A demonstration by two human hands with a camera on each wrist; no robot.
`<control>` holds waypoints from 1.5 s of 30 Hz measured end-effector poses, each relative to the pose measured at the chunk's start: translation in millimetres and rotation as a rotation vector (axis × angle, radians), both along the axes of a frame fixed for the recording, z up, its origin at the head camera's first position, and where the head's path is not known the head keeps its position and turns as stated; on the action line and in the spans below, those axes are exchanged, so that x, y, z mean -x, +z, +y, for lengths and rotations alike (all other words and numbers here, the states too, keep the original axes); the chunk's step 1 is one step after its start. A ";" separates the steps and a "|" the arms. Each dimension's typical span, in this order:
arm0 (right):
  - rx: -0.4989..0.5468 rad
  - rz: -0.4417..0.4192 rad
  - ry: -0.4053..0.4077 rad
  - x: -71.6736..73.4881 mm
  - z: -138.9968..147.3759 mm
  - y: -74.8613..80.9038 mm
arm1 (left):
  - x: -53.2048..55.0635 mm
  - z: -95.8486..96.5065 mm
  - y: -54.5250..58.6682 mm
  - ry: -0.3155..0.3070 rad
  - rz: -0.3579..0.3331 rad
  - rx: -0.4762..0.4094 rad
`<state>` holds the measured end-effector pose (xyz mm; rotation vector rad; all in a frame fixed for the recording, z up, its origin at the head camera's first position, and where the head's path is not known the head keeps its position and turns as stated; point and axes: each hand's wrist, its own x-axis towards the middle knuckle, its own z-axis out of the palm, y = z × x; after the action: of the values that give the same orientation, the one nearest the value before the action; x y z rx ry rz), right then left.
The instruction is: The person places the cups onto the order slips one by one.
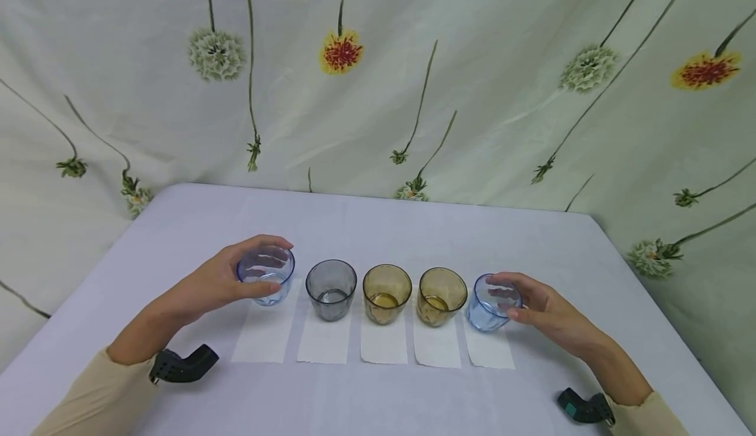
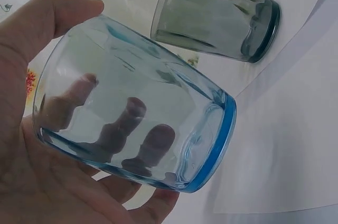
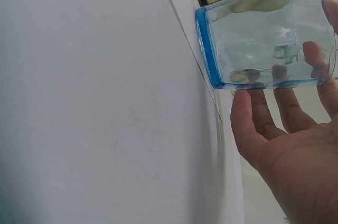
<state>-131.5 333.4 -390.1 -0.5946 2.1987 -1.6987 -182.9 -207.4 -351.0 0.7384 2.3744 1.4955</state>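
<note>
At the left end of a row of glasses, my left hand (image 1: 220,283) grips a clear blue glass (image 1: 274,298), thumb on the near side and fingers round the far side. The left wrist view shows those fingers through the wall of the blue glass (image 2: 174,86). My right hand (image 1: 555,319) holds another blue glass (image 1: 485,315) at the right end, thumb and fingers about its right side near the rim. Between them stand a grey glass (image 1: 332,305) and two amber glasses, one left (image 1: 386,301) and one right (image 1: 440,301), all upright and untouched by either hand.
Several white paper strips (image 1: 322,347) lie side by side on the white table (image 1: 354,400), their upper ends under the glasses. A flower-patterned cloth (image 1: 378,94) hangs behind the table's back edge. Black devices sit on the left wrist (image 1: 184,364) and right wrist (image 1: 586,407).
</note>
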 end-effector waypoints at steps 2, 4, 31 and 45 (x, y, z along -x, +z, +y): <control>-0.003 0.001 -0.005 -0.3 -0.2 0.2 | 1.8 -0.8 -2.1 -0.013 -0.003 -0.004; -0.014 0.001 -0.013 -0.5 -0.7 0.5 | 3.0 -1.6 -3.6 -0.024 -0.004 -0.006; -0.023 -0.006 -0.020 -1.9 -1.0 2.3 | 3.5 0.6 -8.2 -0.058 -0.071 0.051; -0.032 -0.008 -0.024 -1.3 -0.2 1.0 | 3.0 0.4 -8.4 -0.049 -0.078 0.071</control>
<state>-130.2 333.2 -389.1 -0.5545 2.2314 -1.6714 -185.9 -207.1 -359.5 0.7025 2.3219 1.3871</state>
